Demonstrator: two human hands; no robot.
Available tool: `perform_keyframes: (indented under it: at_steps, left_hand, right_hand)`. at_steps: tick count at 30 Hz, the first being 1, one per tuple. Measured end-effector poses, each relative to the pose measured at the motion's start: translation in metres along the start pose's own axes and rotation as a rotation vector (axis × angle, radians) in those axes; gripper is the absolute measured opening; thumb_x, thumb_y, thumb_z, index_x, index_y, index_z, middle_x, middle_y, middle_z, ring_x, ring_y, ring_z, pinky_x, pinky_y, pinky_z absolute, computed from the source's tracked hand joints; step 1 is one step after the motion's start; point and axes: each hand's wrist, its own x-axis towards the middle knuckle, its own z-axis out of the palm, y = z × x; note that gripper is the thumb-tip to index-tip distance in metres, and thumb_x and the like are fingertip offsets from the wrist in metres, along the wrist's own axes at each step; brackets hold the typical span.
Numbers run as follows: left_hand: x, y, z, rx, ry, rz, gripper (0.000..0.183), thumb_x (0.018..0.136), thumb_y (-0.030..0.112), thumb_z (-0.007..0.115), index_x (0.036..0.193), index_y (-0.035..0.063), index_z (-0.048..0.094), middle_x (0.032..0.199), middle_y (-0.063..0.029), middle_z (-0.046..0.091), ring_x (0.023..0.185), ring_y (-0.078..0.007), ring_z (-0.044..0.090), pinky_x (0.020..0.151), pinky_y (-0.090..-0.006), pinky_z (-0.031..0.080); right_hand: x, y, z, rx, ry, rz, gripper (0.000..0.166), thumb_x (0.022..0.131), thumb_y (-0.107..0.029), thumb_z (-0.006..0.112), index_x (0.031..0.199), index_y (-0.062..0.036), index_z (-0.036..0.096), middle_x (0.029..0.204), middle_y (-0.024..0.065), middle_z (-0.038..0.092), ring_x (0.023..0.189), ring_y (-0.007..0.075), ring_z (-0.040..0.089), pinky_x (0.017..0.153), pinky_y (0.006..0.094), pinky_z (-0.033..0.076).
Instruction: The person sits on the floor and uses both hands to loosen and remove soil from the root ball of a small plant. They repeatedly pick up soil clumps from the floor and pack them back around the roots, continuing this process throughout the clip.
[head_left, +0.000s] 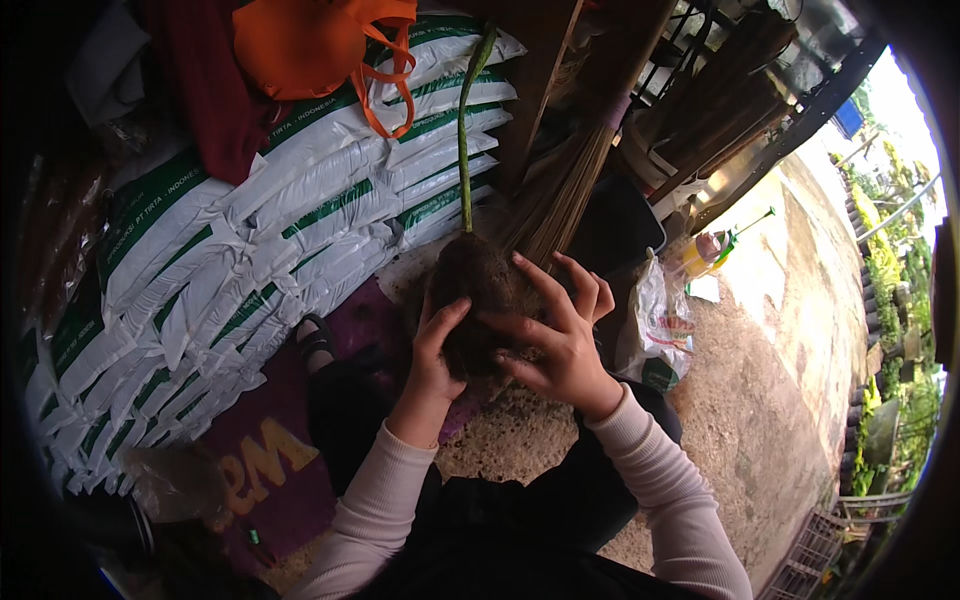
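Note:
A dark, soil-covered root ball (480, 274) is between my two hands, above the ground in front of me. A long green plant stem (463, 142) rises from its top towards the stacked bags. My left hand (441, 349) holds the left side, its thumb lying over the front of the soil. My right hand (559, 337) is at the right side with fingers spread; the tips of some touch the soil, while others stand off it. The underside of the ball and parts of my left fingers are hidden.
White and green plastic bags (300, 202) are stacked at the left, with an orange bag (300, 45) on top. A stick broom (570, 195) leans behind the root ball. A white plastic bag (656, 322) and a spray bottle (701, 251) stand at the right.

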Motion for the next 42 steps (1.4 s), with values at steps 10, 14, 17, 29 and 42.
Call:
perform_keyframes:
  at_steps: [10, 14, 17, 29, 42]
  left_hand:
    - [-0.004, 0.008, 0.009, 0.086, -0.123, 0.119, 0.064, 0.078, 0.007, 0.061, 0.138, 0.0062, 0.036, 0.123, -0.0123, 0.052, 0.109, -0.0228, 0.056, 0.091, -0.0369, 0.05]
    - [-0.007, 0.007, 0.01, 0.114, -0.12, 0.139, 0.061, 0.082, 0.01, 0.059, 0.138, 0.0066, 0.036, 0.123, -0.0118, 0.053, 0.11, -0.0227, 0.056, 0.092, -0.037, 0.049]
    - [-0.005, 0.005, -0.007, -0.024, -0.021, 0.056, 0.052, 0.088, 0.016, 0.053, 0.137, 0.0068, 0.037, 0.125, -0.0113, 0.052, 0.113, -0.0224, 0.054, 0.095, -0.036, 0.047]
    - [-0.014, 0.008, 0.0, -0.055, -0.084, 0.058, 0.047, 0.093, 0.021, 0.045, 0.137, 0.0041, 0.038, 0.131, -0.0118, 0.048, 0.121, -0.0221, 0.049, 0.101, -0.0352, 0.042]
    - [-0.008, 0.024, -0.011, -0.092, -0.122, 0.037, 0.049, 0.096, 0.034, 0.043, 0.133, 0.0027, 0.045, 0.127, -0.0132, 0.054, 0.114, -0.0259, 0.055, 0.099, -0.0389, 0.044]
  right_hand:
    - [0.0, -0.001, -0.01, -0.022, -0.107, 0.082, 0.05, 0.078, -0.056, 0.059, 0.118, -0.0257, 0.063, 0.145, 0.0132, 0.036, 0.128, 0.0364, 0.031, 0.102, 0.05, 0.013]
    - [-0.003, 0.002, -0.009, 0.061, -0.092, 0.076, 0.052, 0.079, -0.057, 0.057, 0.12, -0.0252, 0.06, 0.146, 0.0135, 0.033, 0.13, 0.0368, 0.029, 0.103, 0.0519, 0.011]
    - [0.0, 0.0, -0.002, 0.022, -0.157, 0.055, 0.058, 0.077, -0.06, 0.058, 0.122, -0.0233, 0.058, 0.146, 0.0158, 0.032, 0.13, 0.0376, 0.028, 0.103, 0.0518, 0.01]
    - [0.014, 0.006, 0.0, 0.169, -0.167, 0.108, 0.09, 0.075, -0.083, 0.033, 0.125, -0.0117, 0.056, 0.147, 0.0221, 0.027, 0.136, 0.0397, 0.019, 0.107, 0.0502, 0.006]
    - [0.03, 0.005, 0.017, 0.213, -0.179, 0.059, 0.067, 0.088, -0.065, 0.032, 0.136, -0.0192, 0.047, 0.149, 0.019, 0.025, 0.132, 0.0389, 0.026, 0.104, 0.0531, 0.011]
